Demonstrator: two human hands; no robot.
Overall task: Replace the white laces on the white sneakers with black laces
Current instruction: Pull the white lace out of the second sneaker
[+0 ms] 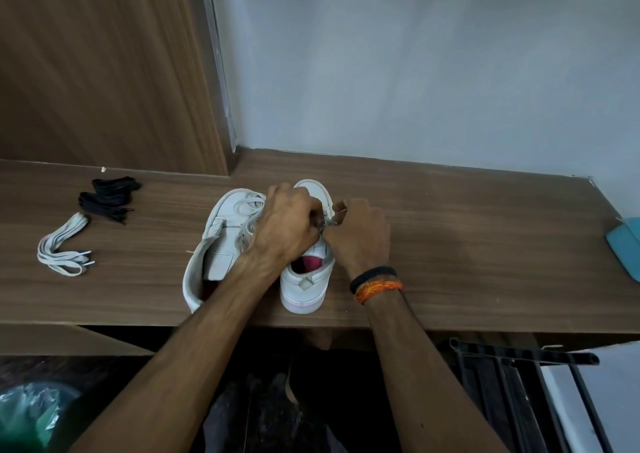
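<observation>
Working over the right sneaker (304,289) at table (485,230) centre, my left hand (284,224) and right hand (360,237) meet above its eyelets, fingers curled and pinching something small and pale; lace or tongue, I cannot tell. Left sneaker (221,241) lies touching it at 9 o'clock, white laces still threaded. Removed white lace (64,244) sits well left, black laces (109,198) at its 1 o'clock.
</observation>
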